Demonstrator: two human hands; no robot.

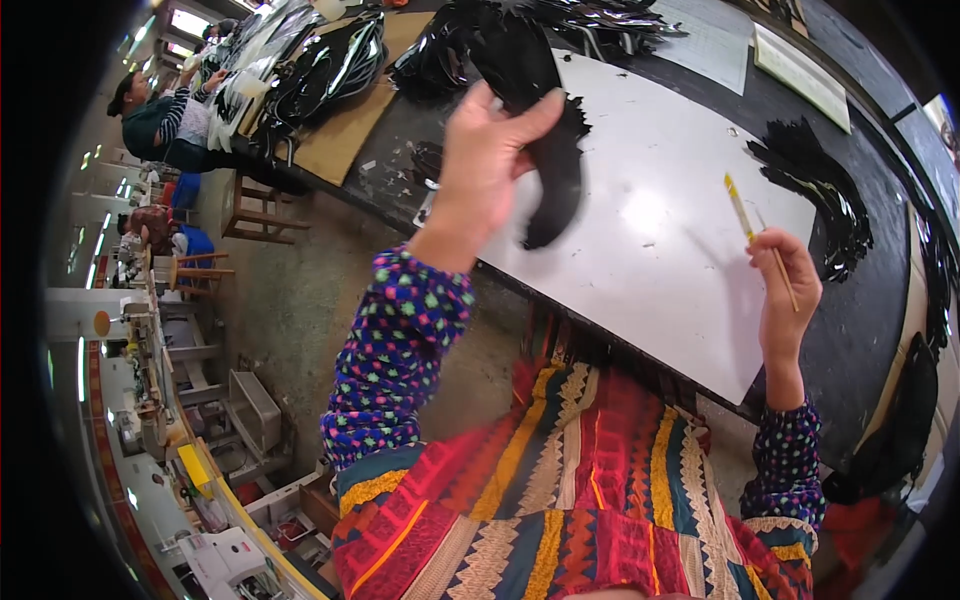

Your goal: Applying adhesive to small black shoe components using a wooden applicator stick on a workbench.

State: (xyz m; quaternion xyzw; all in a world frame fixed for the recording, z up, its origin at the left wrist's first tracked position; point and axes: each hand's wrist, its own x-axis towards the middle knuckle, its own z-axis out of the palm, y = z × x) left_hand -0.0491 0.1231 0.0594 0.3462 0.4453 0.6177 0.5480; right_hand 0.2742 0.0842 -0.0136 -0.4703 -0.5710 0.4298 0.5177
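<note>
My left hand (485,165) is raised over the near left part of a white board (660,250). Its thumb and fingers close on a curved, flat black piece (557,195) that hangs down over the board, slightly blurred. Part of the fingers is hidden behind the hand. Over the board's right side, my right hand (788,280) pinches a slim yellow pen-like tool (738,205), its tip pointing up, and a thin pale stick (785,277) runs through the same fingers. A fanned stack of black pieces (825,195) lies right of the board.
Piles of shiny black pieces (435,60) cover the table's far left, partly on brown cardboard (350,135). Paper sheets (705,45) and a notebook (800,80) lie at the back. A wooden stool (255,210) and another person (155,125) are on the left. Sewing machines (225,560) stand lower left.
</note>
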